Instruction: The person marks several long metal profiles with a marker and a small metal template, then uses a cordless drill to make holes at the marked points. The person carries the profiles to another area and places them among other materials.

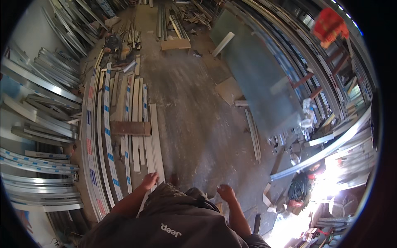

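My left hand hangs beside my body with its fingers curled. It is nearest to the lower end of a long pale profile on the floor, and I cannot tell whether the two touch. On the other side, my right hand is held over the floor, its fingers bent together. A small pale spot shows at its fingertips, too small to name. More long profiles, some with blue-marked film, lie side by side to my left. A short reddish-brown board rests across several of them.
A large greenish sheet leans along the right side against stacked profiles. Bundles of metal profiles fill the left wall. Thin strips lie on the concrete floor. A cardboard box stands ahead; a red cloth hangs upper right.
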Tool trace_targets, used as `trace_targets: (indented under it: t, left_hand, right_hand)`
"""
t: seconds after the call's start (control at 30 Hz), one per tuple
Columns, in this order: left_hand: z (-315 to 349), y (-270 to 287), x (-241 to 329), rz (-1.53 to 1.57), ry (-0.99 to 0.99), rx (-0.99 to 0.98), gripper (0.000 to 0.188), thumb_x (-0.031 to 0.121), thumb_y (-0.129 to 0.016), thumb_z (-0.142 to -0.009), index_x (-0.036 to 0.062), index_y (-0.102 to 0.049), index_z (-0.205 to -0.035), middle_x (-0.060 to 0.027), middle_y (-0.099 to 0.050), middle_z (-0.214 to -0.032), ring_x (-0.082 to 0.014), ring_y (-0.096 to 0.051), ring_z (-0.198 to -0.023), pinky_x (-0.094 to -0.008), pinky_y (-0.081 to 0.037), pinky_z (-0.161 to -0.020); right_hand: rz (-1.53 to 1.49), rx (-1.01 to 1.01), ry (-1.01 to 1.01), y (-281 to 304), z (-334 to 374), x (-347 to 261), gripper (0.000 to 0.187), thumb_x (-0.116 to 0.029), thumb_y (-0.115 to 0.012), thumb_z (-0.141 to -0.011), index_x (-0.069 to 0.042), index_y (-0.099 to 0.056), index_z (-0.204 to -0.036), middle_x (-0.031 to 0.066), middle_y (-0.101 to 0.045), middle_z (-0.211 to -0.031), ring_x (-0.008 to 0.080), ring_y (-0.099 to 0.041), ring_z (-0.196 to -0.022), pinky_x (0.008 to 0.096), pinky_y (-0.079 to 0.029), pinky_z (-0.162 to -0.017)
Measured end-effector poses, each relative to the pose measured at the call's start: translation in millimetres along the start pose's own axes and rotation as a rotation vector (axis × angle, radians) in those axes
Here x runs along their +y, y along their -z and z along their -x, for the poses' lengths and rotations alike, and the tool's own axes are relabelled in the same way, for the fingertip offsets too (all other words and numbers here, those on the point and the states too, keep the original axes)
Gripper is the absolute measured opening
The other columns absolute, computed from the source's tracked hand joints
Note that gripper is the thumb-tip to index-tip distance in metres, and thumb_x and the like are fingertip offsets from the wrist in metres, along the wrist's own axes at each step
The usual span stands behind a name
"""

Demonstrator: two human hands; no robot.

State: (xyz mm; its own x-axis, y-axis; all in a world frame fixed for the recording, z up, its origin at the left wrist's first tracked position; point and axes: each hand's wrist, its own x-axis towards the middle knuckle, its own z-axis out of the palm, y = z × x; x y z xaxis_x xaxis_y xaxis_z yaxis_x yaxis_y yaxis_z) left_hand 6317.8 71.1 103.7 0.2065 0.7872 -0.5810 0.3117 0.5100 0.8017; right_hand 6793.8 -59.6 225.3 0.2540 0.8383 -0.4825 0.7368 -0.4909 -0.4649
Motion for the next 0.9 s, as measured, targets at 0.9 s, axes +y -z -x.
trace_targets:
  t: [0.9]
  left_hand:
    - [-459, 279, 212, 0.420, 0.681, 0.536, 0.051, 0.057, -0.045, -0.107, 0.0133, -0.063, -0.088, -0.0073, -0.062, -0.074, -0.0205, -0.061, -0.061, -0.0403, -0.048, -0.054]
  right_hand:
    - [0.072, 0.324, 0.575, 296, -932, -441, 0.017, -0.016, -0.059, -0.094, -0.004, -0.070, -0.089, 0.0176, -0.070, -0.084, 0.0370, -0.071, -0.085, 0.0510, -0.056, -0.075]
